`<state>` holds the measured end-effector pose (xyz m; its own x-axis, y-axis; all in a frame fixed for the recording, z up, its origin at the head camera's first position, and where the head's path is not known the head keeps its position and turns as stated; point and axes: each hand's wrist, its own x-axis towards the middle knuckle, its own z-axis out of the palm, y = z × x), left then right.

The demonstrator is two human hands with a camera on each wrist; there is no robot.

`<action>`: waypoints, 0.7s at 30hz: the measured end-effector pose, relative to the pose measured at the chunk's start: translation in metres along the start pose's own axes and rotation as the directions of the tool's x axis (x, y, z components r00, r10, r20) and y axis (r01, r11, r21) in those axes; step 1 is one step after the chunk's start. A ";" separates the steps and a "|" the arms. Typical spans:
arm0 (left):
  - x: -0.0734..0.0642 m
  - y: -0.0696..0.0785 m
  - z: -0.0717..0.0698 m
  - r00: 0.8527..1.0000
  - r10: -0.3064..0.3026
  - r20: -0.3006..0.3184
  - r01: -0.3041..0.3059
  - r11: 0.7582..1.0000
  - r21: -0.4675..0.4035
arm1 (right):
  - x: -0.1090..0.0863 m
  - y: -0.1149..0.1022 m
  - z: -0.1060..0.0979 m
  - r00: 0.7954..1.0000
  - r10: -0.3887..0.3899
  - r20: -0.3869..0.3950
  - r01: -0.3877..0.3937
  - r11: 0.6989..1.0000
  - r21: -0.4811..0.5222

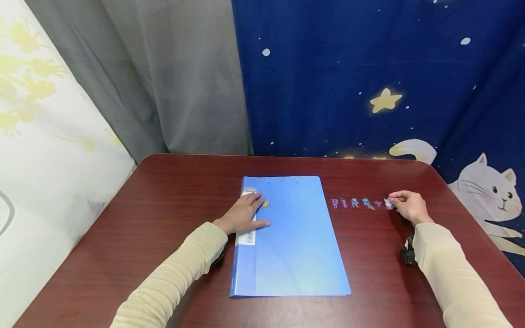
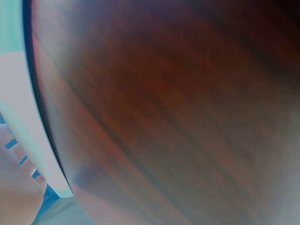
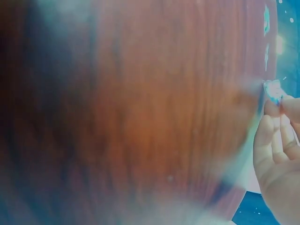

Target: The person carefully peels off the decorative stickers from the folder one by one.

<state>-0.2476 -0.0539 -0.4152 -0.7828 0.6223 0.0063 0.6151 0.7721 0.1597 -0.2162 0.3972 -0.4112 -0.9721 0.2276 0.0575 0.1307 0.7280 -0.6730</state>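
Note:
A blue file folder [image 1: 299,237] lies closed on the table, its spine to the left. My left hand [image 1: 242,215] rests on the folder's left side with fingers spread, over a white label [image 1: 246,238]. By its fingertips is a small yellow sticker-like figure [image 1: 266,204] on the cover. In the left wrist view that hand [image 2: 18,187] shows partly behind the folder's edge. My right hand [image 1: 410,208] pinches a small whitish-purple cutout figure [image 1: 388,203] between thumb and fingertips. The right wrist view shows this shiny cutout [image 3: 273,90] at the fingertips.
Several small purple and blue cutout figures [image 1: 355,202] lie in a row between the folder and my right hand. The dark red wooden table [image 1: 172,191] reaches back to a grey curtain [image 1: 197,82] and a blue starry curtain [image 1: 328,91].

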 end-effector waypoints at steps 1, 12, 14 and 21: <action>0.000 0.000 0.000 1.000 0.002 -0.001 -0.002 1.000 -0.001 | 0.000 0.001 0.000 1.000 0.001 -0.002 -0.001 1.000 -0.012; -0.001 0.001 0.000 1.000 0.001 0.001 -0.001 1.000 -0.004 | 0.002 -0.001 0.001 1.000 -0.011 0.003 0.011 0.993 -0.114; -0.001 0.001 0.000 1.000 -0.001 0.009 0.001 1.000 -0.002 | 0.002 -0.002 0.001 1.000 -0.011 0.016 0.013 0.992 -0.128; 0.000 0.000 0.001 1.000 -0.010 -0.003 0.010 1.000 0.003 | 0.006 -0.003 0.002 0.996 -0.077 0.036 0.083 0.981 -0.177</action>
<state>-0.2477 -0.0537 -0.4164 -0.7892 0.6141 0.0076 0.6075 0.7787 0.1566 -0.2226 0.3951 -0.4097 -0.9857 0.1468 0.0825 0.0822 0.8471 -0.5251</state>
